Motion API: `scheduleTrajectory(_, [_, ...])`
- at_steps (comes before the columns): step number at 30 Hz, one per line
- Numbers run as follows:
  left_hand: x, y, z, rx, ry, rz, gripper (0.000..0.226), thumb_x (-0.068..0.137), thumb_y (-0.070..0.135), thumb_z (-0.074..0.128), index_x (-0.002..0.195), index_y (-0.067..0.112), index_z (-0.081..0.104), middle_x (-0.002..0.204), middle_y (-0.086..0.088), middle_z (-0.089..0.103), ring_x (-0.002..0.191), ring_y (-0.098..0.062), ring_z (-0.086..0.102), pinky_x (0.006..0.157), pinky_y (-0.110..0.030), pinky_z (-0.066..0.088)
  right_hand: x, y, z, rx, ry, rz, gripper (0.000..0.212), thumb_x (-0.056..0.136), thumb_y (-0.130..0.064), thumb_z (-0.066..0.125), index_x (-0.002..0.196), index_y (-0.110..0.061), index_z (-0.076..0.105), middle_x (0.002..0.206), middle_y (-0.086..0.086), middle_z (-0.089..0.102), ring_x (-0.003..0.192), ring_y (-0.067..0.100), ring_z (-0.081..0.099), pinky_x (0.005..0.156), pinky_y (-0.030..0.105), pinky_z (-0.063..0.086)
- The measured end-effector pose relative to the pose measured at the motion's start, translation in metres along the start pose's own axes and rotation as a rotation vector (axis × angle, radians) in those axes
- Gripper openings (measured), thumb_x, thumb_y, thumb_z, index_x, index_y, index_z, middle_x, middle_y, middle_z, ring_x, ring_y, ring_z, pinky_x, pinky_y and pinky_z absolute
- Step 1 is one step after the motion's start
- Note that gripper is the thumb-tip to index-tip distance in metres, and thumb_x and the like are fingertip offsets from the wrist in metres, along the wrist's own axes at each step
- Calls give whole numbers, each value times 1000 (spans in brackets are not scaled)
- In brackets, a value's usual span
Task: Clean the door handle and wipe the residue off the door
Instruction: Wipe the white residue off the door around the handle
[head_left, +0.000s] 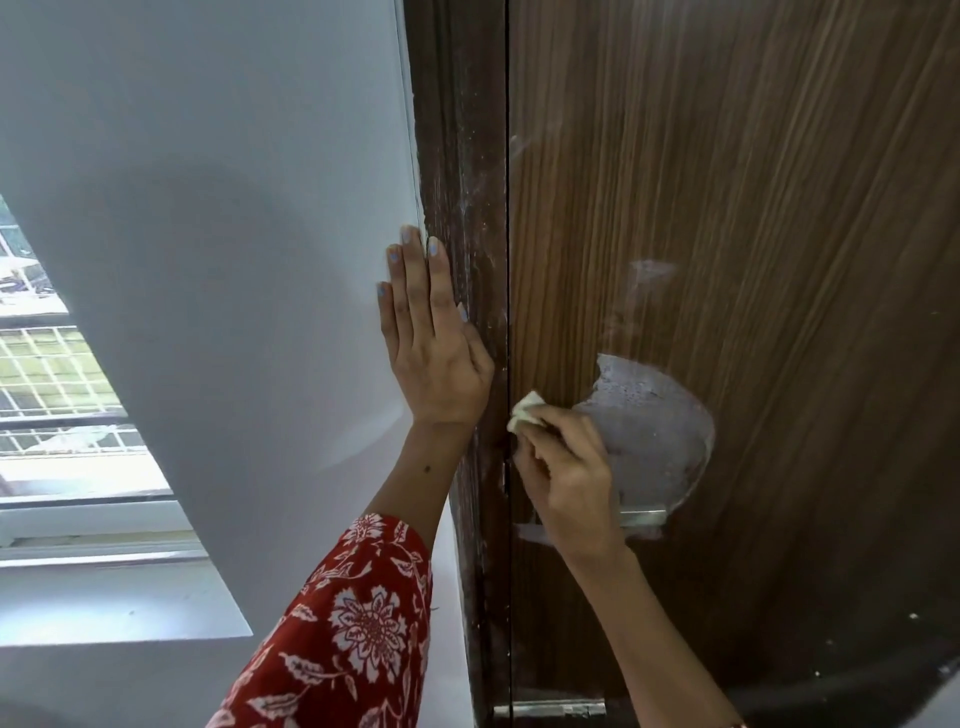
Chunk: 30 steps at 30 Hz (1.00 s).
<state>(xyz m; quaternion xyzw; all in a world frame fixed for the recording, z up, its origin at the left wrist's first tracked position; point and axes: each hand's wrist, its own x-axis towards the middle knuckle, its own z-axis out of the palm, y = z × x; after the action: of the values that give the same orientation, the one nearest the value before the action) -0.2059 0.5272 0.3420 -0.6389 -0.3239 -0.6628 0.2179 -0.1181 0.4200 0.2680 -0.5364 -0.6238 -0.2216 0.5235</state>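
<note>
Single head-worn wide-angle camera, looking forward and tilting upward, sitting close to a wooden door (753, 208) on the right, taking in white wall (208, 208) on the left.

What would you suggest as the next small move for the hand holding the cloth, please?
Probably sweep the cloth rightward: the right hand holds it at the door's edge, and the pale residue patch lies just right of it.

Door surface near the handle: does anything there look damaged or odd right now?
Yes. A large pale grey patch sits on the brown door, right of the right hand that holds a cloth; it may be residue or bare surface. Fainter white smears show above, and whitish streaks run down the frame.
</note>
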Motion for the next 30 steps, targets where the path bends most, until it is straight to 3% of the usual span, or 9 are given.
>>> scheduleTrajectory(4, [0, 0, 0, 13, 4, -6, 51, 94, 9, 34, 144, 1, 26, 148, -26, 36, 141, -36, 26, 119, -43, 15, 2, 4, -5, 0, 197, 141, 24, 80, 3, 66, 103, 6, 66, 109, 22, 61, 105, 17, 49, 96, 17, 41])
scheduleTrajectory(8, [0, 1, 1, 17, 10, -7, 51, 94, 8, 35, 144, 1, 27, 148, -25, 37, 141, -37, 28, 119, -43, 17, -2, 0, 0, 14, 87, 75, 26, 77, 5, 69, 103, 6, 67, 107, 21, 62, 104, 17, 49, 96, 19, 40])
scheduleTrajectory(13, [1, 2, 0, 29, 8, -11, 50, 94, 8, 35, 143, 0, 29, 147, -26, 37, 140, -38, 29, 118, -44, 17, -5, 8, -8, 3, 205, 195, 26, 82, 2, 63, 108, 6, 65, 112, 23, 59, 107, 18, 48, 96, 23, 42])
scheduleTrajectory(15, [1, 2, 0, 25, 8, -9, 49, 95, 9, 35, 143, 0, 29, 147, -26, 37, 140, -38, 29, 118, -44, 17, -4, 5, -7, 11, 149, 160, 29, 81, 3, 65, 110, 7, 64, 114, 22, 59, 109, 21, 48, 95, 29, 44])
scheduleTrajectory(18, [1, 2, 0, 24, 13, -6, 48, 96, 12, 32, 142, 1, 29, 147, -26, 38, 139, -38, 30, 117, -45, 19, -6, 9, -11, -15, 59, 80, 26, 78, 4, 69, 103, 6, 67, 107, 19, 63, 102, 22, 54, 97, 20, 41])
scheduleTrajectory(20, [1, 2, 0, 26, 8, -9, 47, 97, 15, 30, 142, 1, 29, 147, -25, 38, 139, -39, 30, 117, -45, 19, -5, 14, -16, -36, 116, 117, 24, 77, 5, 69, 101, 5, 68, 105, 20, 63, 99, 22, 55, 97, 14, 37])
scheduleTrajectory(22, [1, 2, 0, 26, 7, -15, 47, 98, 17, 28, 143, 2, 29, 147, -25, 38, 139, -38, 30, 117, -45, 19, -2, 14, -17, -47, 183, 158, 25, 78, 6, 67, 103, 4, 67, 108, 20, 62, 102, 20, 52, 96, 20, 41])
scheduleTrajectory(27, [0, 1, 1, 26, 13, -14, 48, 97, 15, 30, 143, 2, 27, 148, -25, 37, 140, -37, 28, 118, -43, 16, -4, 4, -10, -68, -67, 19, 30, 71, 9, 72, 100, 1, 70, 105, 14, 65, 101, 20, 52, 94, 29, 45])
scheduleTrajectory(30, [0, 1, 1, 35, 9, -16, 49, 96, 14, 32, 144, 2, 27, 148, -25, 37, 141, -36, 27, 118, -42, 16, -4, 6, -17, -101, -94, 50, 24, 71, 8, 72, 93, -1, 72, 96, 11, 66, 93, 25, 59, 85, 34, 54])
